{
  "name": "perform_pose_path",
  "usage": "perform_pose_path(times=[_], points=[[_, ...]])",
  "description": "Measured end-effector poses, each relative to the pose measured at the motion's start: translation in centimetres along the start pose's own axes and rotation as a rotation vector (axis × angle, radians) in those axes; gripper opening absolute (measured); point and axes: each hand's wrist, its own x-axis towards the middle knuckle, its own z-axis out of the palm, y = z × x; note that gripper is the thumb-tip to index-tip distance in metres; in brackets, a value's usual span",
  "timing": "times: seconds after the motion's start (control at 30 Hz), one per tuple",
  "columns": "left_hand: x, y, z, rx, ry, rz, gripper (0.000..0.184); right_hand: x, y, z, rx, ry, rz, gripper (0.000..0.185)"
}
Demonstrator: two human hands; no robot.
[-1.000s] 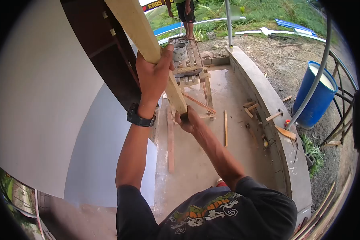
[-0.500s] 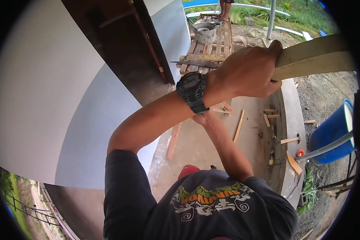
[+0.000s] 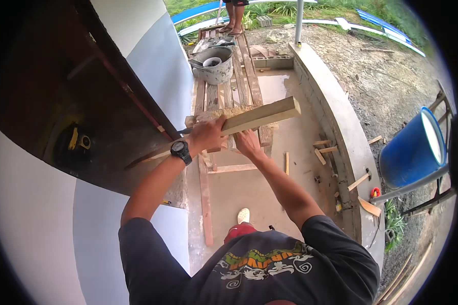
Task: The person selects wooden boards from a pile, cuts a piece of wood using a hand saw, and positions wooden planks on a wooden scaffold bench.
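A long piece of squared timber lies slantwise over the near end of the plank bench, its cut end pointing up and right. My left hand, with a black watch on the wrist, is closed round it. Just to the right, my right hand is at the lower edge of the timber with its fingers bent; what they hold, if anything, is hidden. A dark narrow tip shows left of my left hand; its other end is covered.
A mortar-stained bucket stands on the plank bench; a person's legs are at its far end. Wood offcuts and a hammer lie by the low wall. A blue drum stands outside. An open doorway is at left.
The timber has swung from the upper right to across the bench, with my left hand still on it. My right hand, hidden behind my left arm before, now shows beside the timber.
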Motion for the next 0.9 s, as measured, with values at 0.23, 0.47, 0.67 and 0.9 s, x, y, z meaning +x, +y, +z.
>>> perform_pose_path(times=[0.23,0.47,0.67,0.9], points=[[-8.7,-14.9,12.8,0.111,0.204,-0.184,0.046,2.1,8.8,0.8,-0.400,-0.211,-0.136,0.058],[-8.0,-14.4,13.0,0.140,0.289,-0.216,0.057,6.2,6.3,-2.1,-0.430,-0.229,-0.279,0.058],[-7.9,-14.6,12.8,0.053,0.338,-0.243,0.080,2.5,8.0,-7.9,-0.366,-0.007,-0.325,0.060],[-2.8,-8.8,9.5,-0.049,0.405,-0.072,0.081,-11.7,7.8,-19.4,-0.528,0.068,-0.048,0.076]])
